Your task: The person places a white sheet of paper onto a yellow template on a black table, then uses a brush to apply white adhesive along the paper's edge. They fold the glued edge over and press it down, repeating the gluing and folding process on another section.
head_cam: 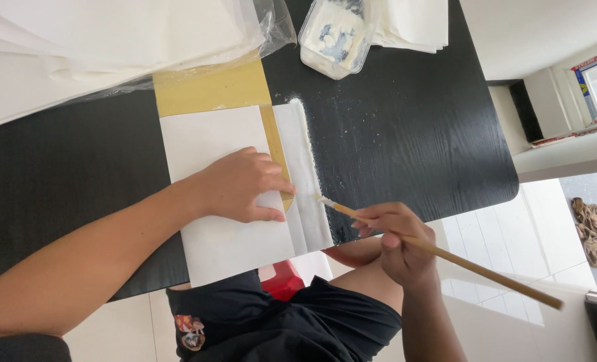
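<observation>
Bright, even daylight (white areas glare), sharp focus, soft shadows.

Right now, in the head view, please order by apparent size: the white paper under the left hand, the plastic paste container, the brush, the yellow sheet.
1. white paper, largest.
2. yellow sheet, partly covered, so its full size is unsure.
3. plastic paste container, cut by the frame edge.
4. brush: longest, but thinnest.

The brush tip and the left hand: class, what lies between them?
In the head view, a narrow white paper strip lies between the brush tip and the left hand; the right hand holds the brush.
</observation>
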